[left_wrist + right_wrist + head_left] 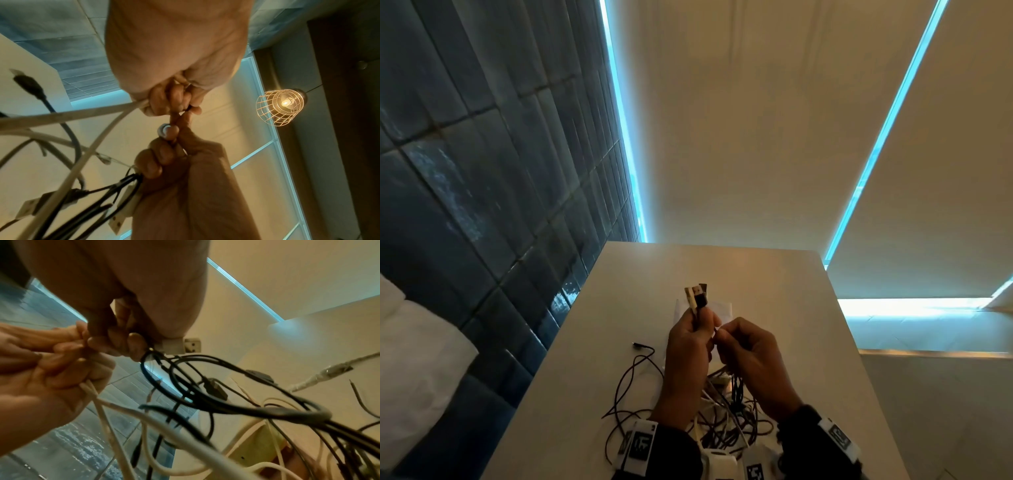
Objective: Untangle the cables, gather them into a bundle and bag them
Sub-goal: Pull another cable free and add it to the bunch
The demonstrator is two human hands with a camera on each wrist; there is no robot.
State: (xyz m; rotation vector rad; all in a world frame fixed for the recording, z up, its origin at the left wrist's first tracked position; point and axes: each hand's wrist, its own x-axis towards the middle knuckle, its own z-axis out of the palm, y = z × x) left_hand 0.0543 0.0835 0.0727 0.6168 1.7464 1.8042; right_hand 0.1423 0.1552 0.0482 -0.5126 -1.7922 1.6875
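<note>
Both hands are raised over the white table [784, 308], close together. My left hand [697, 329] grips a few cable ends; their white and black USB plugs [697, 296] stick up above the fist. White cables [61, 116] run out of this fist. My right hand [732, 342] pinches a thin strand next to the left thumb, and black cables [226, 402] loop out from under its curled fingers [123, 340]. The tangle of black and white cables [722, 425] hangs down from both hands onto the table. A pale flat bag [722, 308] lies behind the hands.
One dark cable [626, 377] trails left on the table, its small plug [637, 345] lying loose. A dark tiled wall [482, 171] runs along the table's left edge. Beige blinds [739, 137] hang behind the far edge. A caged lamp [281, 107] glows overhead.
</note>
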